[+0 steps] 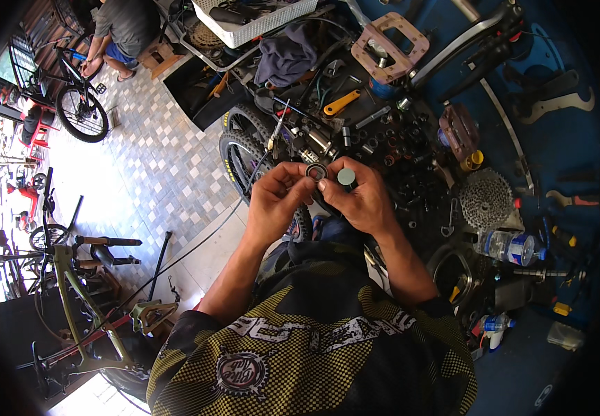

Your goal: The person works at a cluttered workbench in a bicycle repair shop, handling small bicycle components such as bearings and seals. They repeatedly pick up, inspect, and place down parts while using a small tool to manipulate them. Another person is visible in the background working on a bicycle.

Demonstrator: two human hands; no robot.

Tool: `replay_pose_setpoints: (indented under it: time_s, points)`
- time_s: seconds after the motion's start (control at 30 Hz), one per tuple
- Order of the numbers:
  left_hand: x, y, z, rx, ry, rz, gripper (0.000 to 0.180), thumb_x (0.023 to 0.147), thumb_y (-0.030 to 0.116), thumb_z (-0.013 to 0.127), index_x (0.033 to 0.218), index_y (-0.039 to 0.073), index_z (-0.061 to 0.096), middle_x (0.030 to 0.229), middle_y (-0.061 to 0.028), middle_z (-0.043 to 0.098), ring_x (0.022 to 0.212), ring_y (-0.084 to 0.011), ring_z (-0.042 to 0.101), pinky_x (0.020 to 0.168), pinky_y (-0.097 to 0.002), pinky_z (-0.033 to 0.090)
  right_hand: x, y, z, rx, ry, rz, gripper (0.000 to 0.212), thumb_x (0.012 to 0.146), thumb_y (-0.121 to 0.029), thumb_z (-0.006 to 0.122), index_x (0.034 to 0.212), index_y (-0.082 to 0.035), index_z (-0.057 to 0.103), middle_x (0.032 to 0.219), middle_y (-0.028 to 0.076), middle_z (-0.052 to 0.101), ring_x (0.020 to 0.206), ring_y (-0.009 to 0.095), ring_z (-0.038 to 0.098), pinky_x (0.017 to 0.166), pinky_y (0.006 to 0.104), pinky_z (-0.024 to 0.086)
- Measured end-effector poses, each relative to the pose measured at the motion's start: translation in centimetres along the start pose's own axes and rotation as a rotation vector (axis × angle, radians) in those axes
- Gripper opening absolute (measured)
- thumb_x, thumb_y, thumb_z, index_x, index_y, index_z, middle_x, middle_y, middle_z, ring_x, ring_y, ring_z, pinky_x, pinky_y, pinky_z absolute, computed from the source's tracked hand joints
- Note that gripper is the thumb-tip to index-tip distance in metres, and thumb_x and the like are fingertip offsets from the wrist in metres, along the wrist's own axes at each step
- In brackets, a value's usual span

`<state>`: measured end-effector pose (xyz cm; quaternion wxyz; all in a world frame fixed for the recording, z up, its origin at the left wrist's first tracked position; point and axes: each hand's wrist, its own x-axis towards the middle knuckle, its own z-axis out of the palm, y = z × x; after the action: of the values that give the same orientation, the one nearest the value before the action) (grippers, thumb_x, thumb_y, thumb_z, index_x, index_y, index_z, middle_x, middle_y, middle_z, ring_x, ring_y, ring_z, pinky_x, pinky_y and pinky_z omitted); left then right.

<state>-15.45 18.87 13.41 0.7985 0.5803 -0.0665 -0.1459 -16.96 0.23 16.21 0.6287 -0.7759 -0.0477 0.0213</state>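
Between the fingertips of both hands is a small metal ring, which looks like a bearing [316,171]. My left hand [272,202] pinches its left side with thumb and fingers. My right hand [361,201] has its thumb at the ring's right lower edge. Tucked in the same right hand is a small tool or part with a flat, round, pale green end [346,177]; its other end is hidden by the fingers. Just beyond the hands lie metal cylinder-shaped parts [322,142] and a yellow-handled tool [341,102] on the crowded bench.
Sockets and small rings crowd the bench, with a pedal [390,48], a cassette [486,199] and a water bottle [511,247] to the right. A white basket [258,24] stands at the back. A green bike frame [71,298] is at left; a person [125,31] sits far off.
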Motion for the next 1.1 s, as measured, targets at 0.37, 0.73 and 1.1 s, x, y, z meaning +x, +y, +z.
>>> replay_pose_setpoints:
  time_s: [0.37, 0.73, 1.1]
  points:
    - [-0.1, -0.1, -0.5, 0.020, -0.066, -0.002, 0.022, 0.102, 0.015, 0.067, 0.111, -0.005, 0.069, 0.092, -0.0080, 0.073, 0.079, -0.0116, 0.067, 0.074, -0.0262, 0.055, -0.3, 0.3, -0.6, -0.001, 0.011, -0.058, 0.022, 0.096, -0.022, 0.070, 0.093, 0.000, 0.067, 0.071, 0.007, 0.067, 0.065, 0.010, 0.061, 0.059, 0.0299, 0.048]
    - [-0.4, 0.7, -0.7, 0.083, -0.126, -0.032, 0.025, 0.103, 0.019, 0.065, 0.107, -0.005, 0.071, 0.090, -0.0088, 0.074, 0.077, -0.0125, 0.068, 0.073, -0.0274, 0.054, -0.6, -0.1, -1.4, 0.167, -0.029, 0.016, 0.021, 0.097, -0.021, 0.072, 0.089, -0.001, 0.072, 0.074, -0.004, 0.067, 0.072, 0.004, 0.059, 0.064, 0.0248, 0.048]
    - [-0.4, -1.4, -0.5, -0.376, -0.015, -0.188, 0.029, 0.107, 0.027, 0.059, 0.107, 0.000, 0.069, 0.098, -0.0060, 0.070, 0.085, -0.0122, 0.065, 0.068, -0.0311, 0.055, -0.3, 0.7, -1.0, -0.617, 0.223, -0.709, 0.019, 0.084, -0.013, 0.076, 0.103, -0.013, 0.076, 0.093, 0.001, 0.065, 0.073, 0.018, 0.062, 0.061, 0.0305, 0.051]
